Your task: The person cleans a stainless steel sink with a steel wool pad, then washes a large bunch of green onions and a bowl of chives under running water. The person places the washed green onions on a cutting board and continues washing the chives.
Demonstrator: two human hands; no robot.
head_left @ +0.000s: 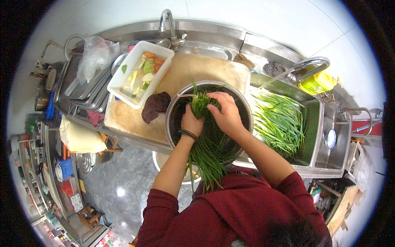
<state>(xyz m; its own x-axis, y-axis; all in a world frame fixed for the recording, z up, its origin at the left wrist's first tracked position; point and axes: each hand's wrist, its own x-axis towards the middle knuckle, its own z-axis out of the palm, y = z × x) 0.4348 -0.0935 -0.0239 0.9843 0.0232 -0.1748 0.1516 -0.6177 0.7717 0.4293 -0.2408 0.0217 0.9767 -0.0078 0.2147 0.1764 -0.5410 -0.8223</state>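
My left hand [192, 121] is closed round a bunch of green chives [208, 154], whose long leaves hang over the near rim towards my body. At the top end of the bunch, my right hand [224, 111] bends its fingers close to the cut ends; whether it pinches any stalks cannot be told. Both hands are above a large round steel pot [248, 114] with a dark inside, where more green leaves show. This pot stands on a pale worn board [203, 66]. Right of it, a heap of long green-and-white leafy stalks [276, 120] lies in a steel sink.
A white plastic tub [120, 89] with cut vegetables in water and a dark cloth [155, 106] are left of the pot. Stacked metal trays [92, 95] stand farther left. Curved taps [168, 18] rise behind. A small sink [336, 157] at right holds a bowl [330, 139].
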